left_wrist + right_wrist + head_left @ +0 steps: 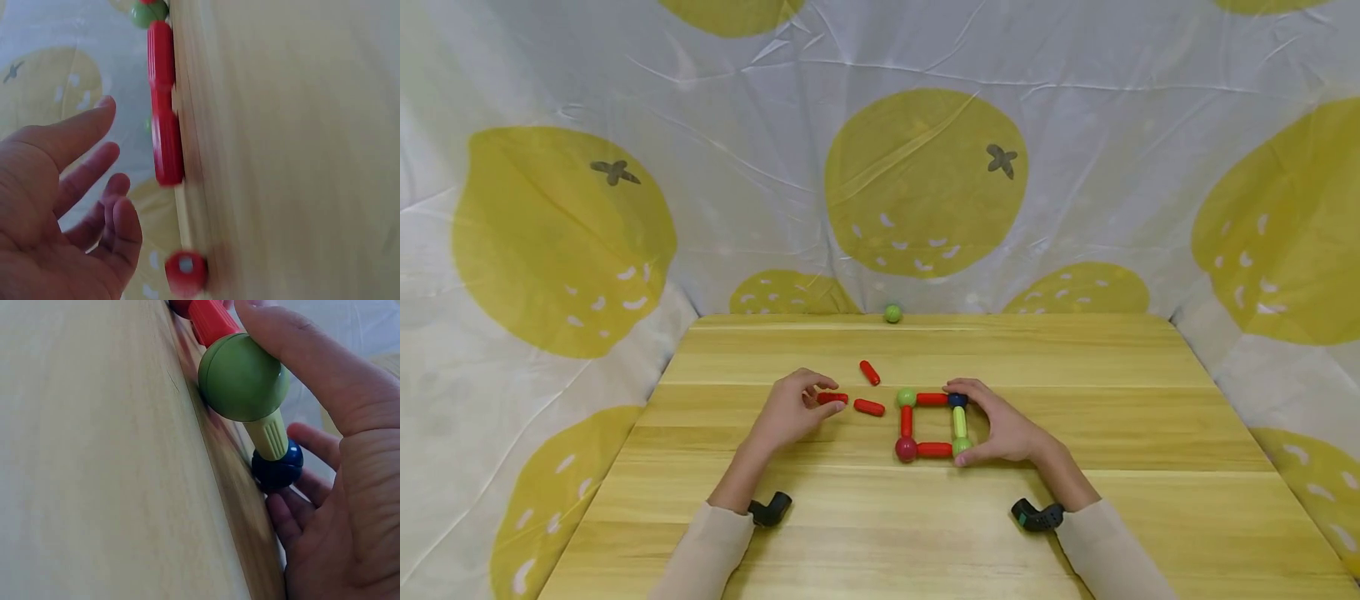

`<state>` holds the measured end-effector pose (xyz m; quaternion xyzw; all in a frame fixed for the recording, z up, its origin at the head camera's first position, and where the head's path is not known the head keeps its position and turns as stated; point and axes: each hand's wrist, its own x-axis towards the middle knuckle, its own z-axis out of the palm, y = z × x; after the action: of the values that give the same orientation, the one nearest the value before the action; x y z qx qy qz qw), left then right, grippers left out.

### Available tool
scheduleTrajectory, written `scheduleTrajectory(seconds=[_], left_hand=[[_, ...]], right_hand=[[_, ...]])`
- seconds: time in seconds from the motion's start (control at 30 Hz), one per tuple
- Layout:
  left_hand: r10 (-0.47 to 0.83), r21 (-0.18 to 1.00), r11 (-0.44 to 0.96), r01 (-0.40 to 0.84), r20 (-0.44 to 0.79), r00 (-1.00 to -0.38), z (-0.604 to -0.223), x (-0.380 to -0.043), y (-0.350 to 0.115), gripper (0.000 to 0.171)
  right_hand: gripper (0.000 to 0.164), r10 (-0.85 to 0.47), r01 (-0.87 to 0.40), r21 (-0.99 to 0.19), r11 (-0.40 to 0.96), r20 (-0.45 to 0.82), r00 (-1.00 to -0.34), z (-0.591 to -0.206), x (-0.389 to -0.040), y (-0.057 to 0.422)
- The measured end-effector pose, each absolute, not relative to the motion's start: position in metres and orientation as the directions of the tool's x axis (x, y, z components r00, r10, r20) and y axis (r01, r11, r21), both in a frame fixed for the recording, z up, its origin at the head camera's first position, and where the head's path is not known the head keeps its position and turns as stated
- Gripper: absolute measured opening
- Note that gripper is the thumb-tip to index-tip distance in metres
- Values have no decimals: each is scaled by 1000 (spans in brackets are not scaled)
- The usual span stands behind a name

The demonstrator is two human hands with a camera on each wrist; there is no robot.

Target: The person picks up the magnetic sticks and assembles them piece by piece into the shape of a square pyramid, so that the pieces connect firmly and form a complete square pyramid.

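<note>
A square of magnetic rods and balls (934, 450) lies on the wooden table, with three red rods and one yellow-green rod as its sides. My right hand (1007, 425) holds its right side: in the right wrist view the thumb is on the green ball (244, 378) and fingers touch the dark blue ball (277, 465). A dark red ball (906, 449) and another green ball (907, 398) form the left corners. My left hand (793, 408), thumb and fingers apart, is around a loose red rod (832, 398); the left wrist view shows a gap between fingertips and rods.
Two more loose red rods lie between the hands, one red rod (869, 407) beside the square and another red rod (869, 372) farther back. A lone green ball (892, 313) sits at the table's back edge, before a lemon-print cloth (1075, 208).
</note>
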<state>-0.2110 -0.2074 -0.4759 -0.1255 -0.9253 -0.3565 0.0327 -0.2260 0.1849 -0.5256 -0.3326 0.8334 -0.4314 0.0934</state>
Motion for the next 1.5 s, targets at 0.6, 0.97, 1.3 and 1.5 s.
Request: scheduleTrajectory(seconds=[0.6,0.97,1.3,1.5], left_hand=[[-8,604,797,-14,-12,-1000,-482,-200,-263,41],[52,755,655,17,-22,-998,-479,-202,-257,40],[331,921,358,156,31,-943,-480,-204,-213,34],[454,941,282,185,39,-890,-483,-206,-181,32]], right_hand=[[104,-611,-466,-780,419,137,-779,-526,-225,185],[105,-606,-471,-807,357,184,-774,-527,-228,187],[104,-584,-443,-817,369,167,-794,-525,-230,185],[102,-583,-437,-823,363,166,-796,-528,-229,186]])
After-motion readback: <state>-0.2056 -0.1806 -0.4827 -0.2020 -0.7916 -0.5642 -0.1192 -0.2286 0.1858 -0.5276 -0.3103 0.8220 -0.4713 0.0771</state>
